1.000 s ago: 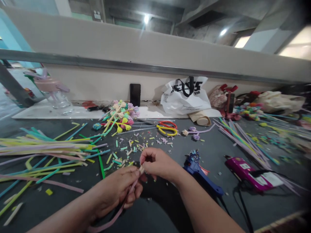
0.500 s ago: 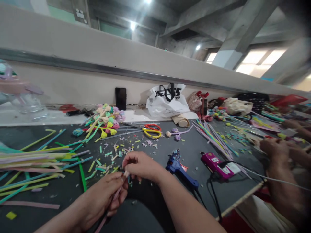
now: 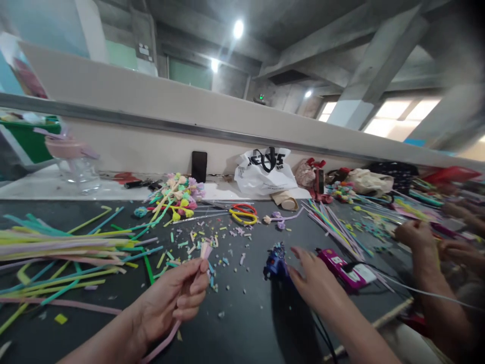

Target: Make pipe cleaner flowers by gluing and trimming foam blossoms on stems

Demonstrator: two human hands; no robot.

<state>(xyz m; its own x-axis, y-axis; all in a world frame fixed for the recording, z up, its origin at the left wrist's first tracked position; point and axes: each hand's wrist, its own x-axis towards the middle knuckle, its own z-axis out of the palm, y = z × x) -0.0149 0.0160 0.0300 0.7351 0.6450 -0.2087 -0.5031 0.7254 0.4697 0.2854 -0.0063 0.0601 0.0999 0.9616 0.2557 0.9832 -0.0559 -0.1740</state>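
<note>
One pale pink foam strip (image 3: 204,251) stands pinched in the left hand (image 3: 177,297), its tip not yet glued, while the right hand (image 3: 311,270), fingers spread, reaches the blue glue gun (image 3: 275,262) lying on the dark surface (image 3: 246,323).

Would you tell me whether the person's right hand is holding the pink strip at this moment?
No, the pink strip is pinched in the left hand, while the right hand reaches over the blue glue gun.

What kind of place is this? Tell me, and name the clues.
Probably a handicraft workshop bench: coloured foam strips in heaps, finished foam flowers, scissors, a blue glue gun and another person's hands alongside.
</note>
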